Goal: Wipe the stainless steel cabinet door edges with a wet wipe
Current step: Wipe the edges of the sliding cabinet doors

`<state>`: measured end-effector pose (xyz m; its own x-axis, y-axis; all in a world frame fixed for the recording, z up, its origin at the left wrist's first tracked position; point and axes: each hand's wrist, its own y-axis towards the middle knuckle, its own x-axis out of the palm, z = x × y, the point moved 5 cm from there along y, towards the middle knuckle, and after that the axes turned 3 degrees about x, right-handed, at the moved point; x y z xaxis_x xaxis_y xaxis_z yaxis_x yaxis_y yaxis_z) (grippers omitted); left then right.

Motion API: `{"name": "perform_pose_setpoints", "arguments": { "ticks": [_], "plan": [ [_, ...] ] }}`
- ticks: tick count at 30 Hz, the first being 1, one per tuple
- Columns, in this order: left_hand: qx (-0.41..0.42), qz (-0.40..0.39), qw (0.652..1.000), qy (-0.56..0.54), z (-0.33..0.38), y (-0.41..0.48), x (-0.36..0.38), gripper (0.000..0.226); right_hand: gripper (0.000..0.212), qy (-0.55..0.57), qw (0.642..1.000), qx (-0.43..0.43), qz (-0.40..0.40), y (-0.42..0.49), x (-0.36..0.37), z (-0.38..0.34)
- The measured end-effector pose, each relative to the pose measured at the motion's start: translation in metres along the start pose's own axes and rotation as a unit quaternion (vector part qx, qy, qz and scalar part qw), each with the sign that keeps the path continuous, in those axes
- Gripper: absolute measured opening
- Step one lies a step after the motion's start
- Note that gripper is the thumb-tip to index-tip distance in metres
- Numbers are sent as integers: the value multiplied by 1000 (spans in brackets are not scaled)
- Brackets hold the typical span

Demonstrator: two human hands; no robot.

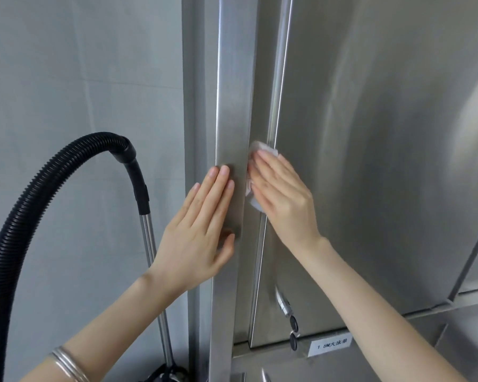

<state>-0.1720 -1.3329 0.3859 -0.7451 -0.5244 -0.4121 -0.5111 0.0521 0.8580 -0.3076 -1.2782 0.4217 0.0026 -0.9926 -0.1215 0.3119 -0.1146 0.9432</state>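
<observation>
At left edge of the stainless cabinet door (370, 133), just beside the seam w/ the upright frame post (232, 106), R hand (283, 197) presses a white wet wipe (262, 148) flat vs the metal. Fingers straight & close together, pointing up-left, laid over the wipe; not curled round it as far as can be seen. Wipe pokes out above the fingertips & again below the index side, covering the narrow strip btwn the seam & the door's raised vertical bead. R thumb hidden.

L hand (202, 230) lies flat on the frame post, lower than the wipe, fingers straight, pointing up, thumb resting on the post face; holds nothing. The 2 hands are near each other, not touching.

L wrist carries silver bangles (66, 363). Low on the door, under the R forearm, a key (294, 325) sits in a lock, w/ a small white label (330, 346) just beside it; text too small to read. Left of the cabinet, against a pale wall (80, 78), a black ribbed vacuum hose (20, 230) arches over into a metal wand (151, 244) that stands upright beside the post.
</observation>
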Motion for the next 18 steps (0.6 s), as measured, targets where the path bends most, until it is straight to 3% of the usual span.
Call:
{"name": "perform_pose_setpoints", "arguments": {
  "ticks": [6, 9, 13, 18],
  "plan": [
    [16, -34, 999, 16, 18, -27, 17, 78, 20, 3, 996, 27, -90, -100, 4, -46],
    [28, -65, 997, 27, 18, -37, 20, 76, 21, -9, 997, -1, -82, -83, -1, -38],
    [24, -67, 997, 31, 19, -38, 20, 78, 20, -1, 999, 29, -36, -49, -6, -25],
    [28, -56, 998, 20, 20, -48, 25, 80, 20, -18, 999, 33, -21, -67, -2, -27]
  ]
}}
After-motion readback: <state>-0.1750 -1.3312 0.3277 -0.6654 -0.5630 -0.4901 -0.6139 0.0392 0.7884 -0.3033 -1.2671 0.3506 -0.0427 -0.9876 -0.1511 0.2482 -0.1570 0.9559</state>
